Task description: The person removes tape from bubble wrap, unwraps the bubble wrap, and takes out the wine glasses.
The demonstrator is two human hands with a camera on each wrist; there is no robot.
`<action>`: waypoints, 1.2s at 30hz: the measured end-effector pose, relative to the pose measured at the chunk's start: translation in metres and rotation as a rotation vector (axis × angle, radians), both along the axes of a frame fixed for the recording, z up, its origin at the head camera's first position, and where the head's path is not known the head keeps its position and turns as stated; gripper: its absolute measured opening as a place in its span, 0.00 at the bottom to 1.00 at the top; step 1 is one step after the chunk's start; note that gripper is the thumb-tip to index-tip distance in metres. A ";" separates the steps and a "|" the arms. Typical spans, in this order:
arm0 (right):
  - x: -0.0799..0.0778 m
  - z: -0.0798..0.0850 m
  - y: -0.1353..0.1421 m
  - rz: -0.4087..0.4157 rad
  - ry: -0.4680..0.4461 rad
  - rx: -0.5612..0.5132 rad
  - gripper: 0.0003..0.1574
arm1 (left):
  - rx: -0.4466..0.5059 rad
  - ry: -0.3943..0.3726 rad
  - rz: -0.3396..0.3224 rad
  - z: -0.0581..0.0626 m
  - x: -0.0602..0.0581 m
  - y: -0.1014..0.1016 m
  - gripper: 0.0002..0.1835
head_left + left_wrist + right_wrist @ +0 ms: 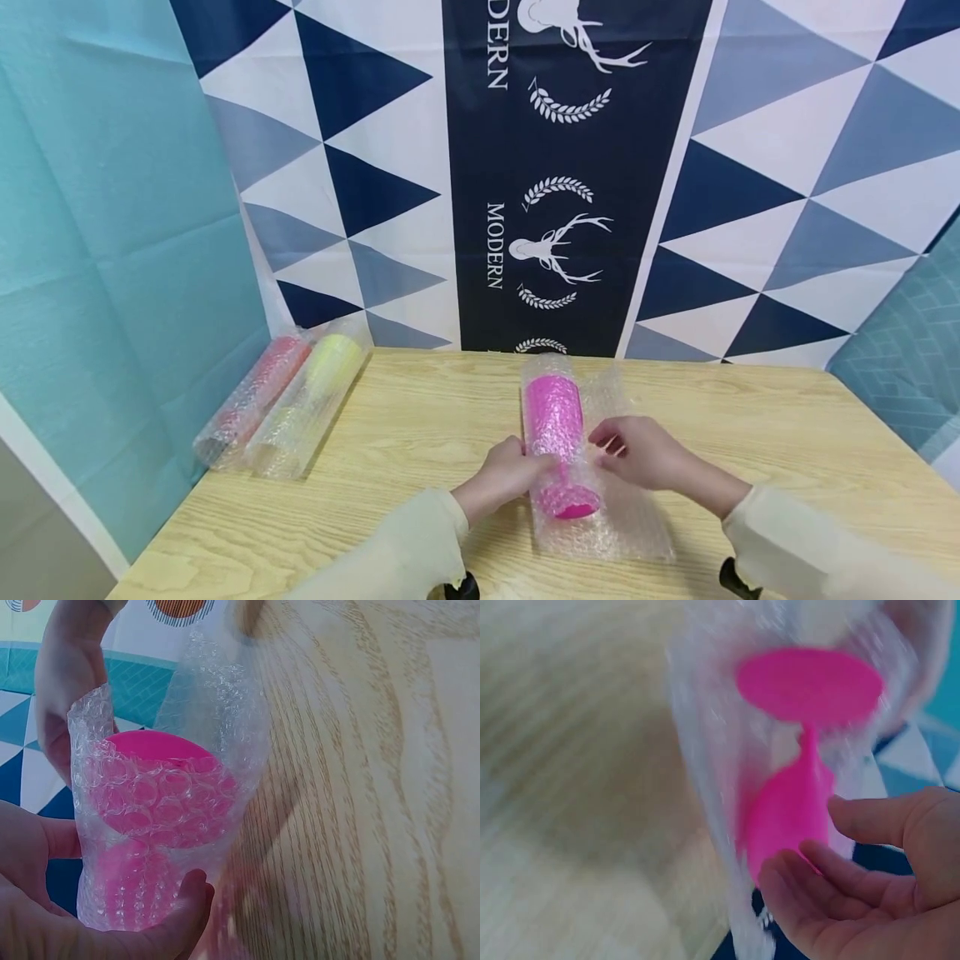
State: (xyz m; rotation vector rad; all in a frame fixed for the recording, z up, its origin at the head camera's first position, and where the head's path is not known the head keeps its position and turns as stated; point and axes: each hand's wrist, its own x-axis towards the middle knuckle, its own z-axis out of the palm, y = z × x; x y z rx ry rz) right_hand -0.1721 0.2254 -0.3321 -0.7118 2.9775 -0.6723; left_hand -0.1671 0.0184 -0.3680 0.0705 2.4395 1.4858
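A bright pink plastic goblet (555,408) lies in a sheet of bubble wrap (637,517), its round foot toward me. In the left wrist view, the goblet's foot (157,780) and stem show through the bubbles. My left hand (504,477) grips the wrapped goblet near its stem, thumb on top. Beside the goblet's right side is my right hand (645,454), by the loose wrap. The right wrist view has that hand (877,877) with its fingers bent and its thumb apart from them, close to the pink bowl (791,814); nothing is pinched there.
Two bubble-wrapped items, one red (258,387) and one yellow (322,379), lie side by side at the table's left. The wooden table (420,417) meets a patterned cloth backdrop (390,175) at the back and a teal cloth (127,292) at the left.
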 end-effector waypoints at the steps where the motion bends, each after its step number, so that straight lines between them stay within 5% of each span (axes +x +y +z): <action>1: 0.003 -0.003 -0.002 0.033 0.013 0.020 0.14 | -0.003 -0.001 0.002 0.000 0.000 0.000 0.23; 11: 0.010 -0.038 0.001 0.275 0.122 0.092 0.15 | -0.025 -0.003 0.001 0.000 -0.001 0.001 0.24; 17: 0.018 -0.047 0.005 0.293 0.315 0.177 0.18 | -0.007 0.002 0.008 -0.003 -0.002 0.000 0.23; 27: 0.023 -0.056 0.018 0.305 0.486 0.209 0.21 | 0.008 0.006 -0.010 -0.003 -0.001 -0.001 0.22; 32: 0.025 -0.056 0.027 0.298 0.472 0.184 0.20 | 0.006 0.002 -0.015 -0.004 -0.001 0.000 0.23; 36: 0.027 -0.055 0.036 0.256 0.361 0.201 0.19 | 0.018 0.000 -0.021 -0.004 -0.002 -0.001 0.23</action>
